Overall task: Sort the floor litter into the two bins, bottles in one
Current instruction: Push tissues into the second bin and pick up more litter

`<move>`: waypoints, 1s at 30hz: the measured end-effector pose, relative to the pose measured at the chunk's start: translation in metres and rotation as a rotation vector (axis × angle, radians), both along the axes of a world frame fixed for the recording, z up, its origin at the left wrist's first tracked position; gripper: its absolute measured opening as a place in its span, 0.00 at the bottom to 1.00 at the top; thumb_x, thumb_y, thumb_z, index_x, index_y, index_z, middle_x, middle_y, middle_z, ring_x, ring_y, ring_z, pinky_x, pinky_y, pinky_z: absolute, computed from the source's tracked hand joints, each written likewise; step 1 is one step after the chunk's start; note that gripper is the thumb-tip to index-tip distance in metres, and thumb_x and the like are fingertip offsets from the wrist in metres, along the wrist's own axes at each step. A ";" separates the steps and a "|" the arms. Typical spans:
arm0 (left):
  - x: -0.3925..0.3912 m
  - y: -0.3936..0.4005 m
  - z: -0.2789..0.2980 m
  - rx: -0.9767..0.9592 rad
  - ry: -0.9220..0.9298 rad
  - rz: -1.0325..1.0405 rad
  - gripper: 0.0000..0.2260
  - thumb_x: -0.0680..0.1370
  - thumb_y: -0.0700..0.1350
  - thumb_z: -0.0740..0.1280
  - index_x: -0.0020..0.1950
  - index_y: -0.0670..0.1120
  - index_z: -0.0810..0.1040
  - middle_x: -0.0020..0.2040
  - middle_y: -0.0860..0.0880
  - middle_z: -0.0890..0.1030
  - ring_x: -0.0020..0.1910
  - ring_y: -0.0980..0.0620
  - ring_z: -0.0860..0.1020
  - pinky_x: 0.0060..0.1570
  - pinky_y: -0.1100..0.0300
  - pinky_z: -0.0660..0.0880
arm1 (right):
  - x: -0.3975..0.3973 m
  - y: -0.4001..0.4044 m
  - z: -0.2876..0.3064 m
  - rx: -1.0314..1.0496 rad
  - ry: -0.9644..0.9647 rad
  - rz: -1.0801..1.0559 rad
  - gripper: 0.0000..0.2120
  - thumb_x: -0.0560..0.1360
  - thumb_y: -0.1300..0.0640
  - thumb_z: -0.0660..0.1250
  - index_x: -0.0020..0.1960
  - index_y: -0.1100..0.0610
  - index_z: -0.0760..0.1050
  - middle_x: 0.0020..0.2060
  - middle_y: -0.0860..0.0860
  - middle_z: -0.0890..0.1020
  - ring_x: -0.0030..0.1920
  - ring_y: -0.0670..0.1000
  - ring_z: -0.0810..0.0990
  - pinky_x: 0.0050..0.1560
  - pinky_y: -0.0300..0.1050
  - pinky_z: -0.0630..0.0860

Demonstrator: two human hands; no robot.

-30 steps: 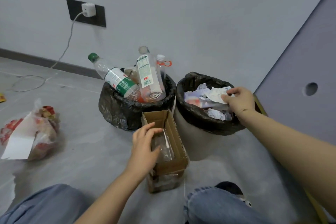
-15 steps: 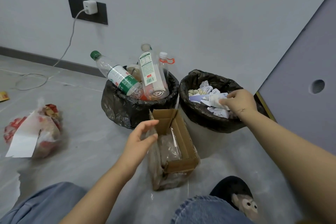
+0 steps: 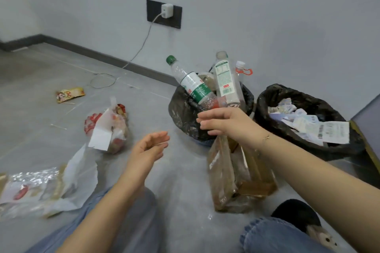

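Head view, only view. Person crouches on the floor [image 3: 181,170], knees at the bottom edge. Right hand [image 3: 228,122] reaches across in front of the bottle bin [image 3: 185,117], fingers pinched together on the top of a clear bag [image 3: 224,172]. The bag hangs below the hand with a cardboard box [image 3: 257,183] inside it; its bottom looks to touch the floor or sit just off it, cannot tell which. Held from the top most likely so the whole lot lifts in one go; it is not a bottle, so the paper bin [image 3: 308,139] on the right is the probable target.

Left hand [image 3: 149,146] hovers free mid-floor, palm turned in, fingers loosely apart, holding nothing. Seems poised to go for the next litter on the left.

Bottle bin is near the wall, black-lined, crammed: green-cap bottle [image 3: 193,84] leans out over the left rim, a taller bottle [image 3: 226,80] sticks up beside it. No room left, so they poke out. Paper bin stands just beside it on the right, filled with crumpled paper and receipts [image 3: 329,131].

Litter left on the floor: red-print bag [image 3: 109,127] with a white card, left of the bottle bin; snack wrapper [image 3: 70,94] farther toward the wall; torn plastic packaging [image 3: 41,187] at the left edge of frame. No loose bottles visible on the floor.

Risk: the box could slip through the thin bag when it is lifted.
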State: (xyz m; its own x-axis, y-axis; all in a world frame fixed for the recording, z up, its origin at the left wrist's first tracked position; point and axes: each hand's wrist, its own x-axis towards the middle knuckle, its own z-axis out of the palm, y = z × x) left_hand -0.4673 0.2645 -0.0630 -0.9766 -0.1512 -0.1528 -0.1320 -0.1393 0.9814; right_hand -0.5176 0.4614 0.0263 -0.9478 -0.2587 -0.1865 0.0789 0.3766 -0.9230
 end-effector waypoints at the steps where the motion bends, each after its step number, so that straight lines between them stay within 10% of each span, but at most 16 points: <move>1: 0.002 -0.012 -0.001 -0.012 -0.013 0.031 0.14 0.78 0.31 0.60 0.54 0.47 0.78 0.53 0.49 0.82 0.53 0.53 0.78 0.56 0.58 0.73 | 0.000 -0.015 -0.004 -0.018 -0.018 0.021 0.13 0.73 0.63 0.70 0.58 0.58 0.79 0.53 0.52 0.83 0.54 0.47 0.81 0.54 0.40 0.79; 12: -0.049 -0.147 -0.053 -0.698 -0.119 0.319 0.18 0.73 0.38 0.70 0.63 0.47 0.75 0.62 0.47 0.73 0.61 0.46 0.73 0.58 0.54 0.71 | -0.023 -0.127 -0.079 0.014 -0.139 0.033 0.10 0.74 0.67 0.66 0.55 0.63 0.79 0.48 0.54 0.82 0.45 0.47 0.77 0.40 0.32 0.72; 16: -0.106 -0.175 -0.061 -1.042 -0.277 0.229 0.27 0.73 0.51 0.70 0.69 0.44 0.68 0.67 0.41 0.70 0.67 0.41 0.67 0.64 0.49 0.66 | -0.028 -0.137 -0.102 0.012 -0.148 0.043 0.07 0.74 0.68 0.66 0.49 0.59 0.80 0.44 0.54 0.81 0.37 0.42 0.75 0.35 0.25 0.69; 23: -0.161 -0.159 -0.083 -1.102 -0.621 -0.145 0.43 0.62 0.79 0.57 0.64 0.51 0.75 0.58 0.50 0.78 0.58 0.46 0.75 0.57 0.51 0.71 | -0.039 -0.130 -0.121 -0.029 -0.251 -0.039 0.09 0.74 0.66 0.66 0.43 0.53 0.79 0.44 0.54 0.83 0.40 0.45 0.77 0.37 0.34 0.71; 30: -0.143 -0.141 -0.093 -0.921 -0.364 0.162 0.19 0.76 0.54 0.60 0.29 0.44 0.73 0.30 0.46 0.75 0.35 0.43 0.75 0.33 0.59 0.69 | -0.035 -0.115 -0.125 -0.056 -0.251 -0.097 0.08 0.74 0.66 0.65 0.44 0.56 0.80 0.44 0.55 0.83 0.40 0.45 0.77 0.37 0.36 0.71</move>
State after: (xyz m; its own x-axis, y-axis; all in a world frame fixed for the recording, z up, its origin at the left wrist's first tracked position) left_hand -0.6099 0.1233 -0.1559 -0.8509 -0.4880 -0.1943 -0.4922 0.6117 0.6193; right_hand -0.5524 0.3461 -0.0984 -0.8944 -0.1858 -0.4068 0.3410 0.3052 -0.8891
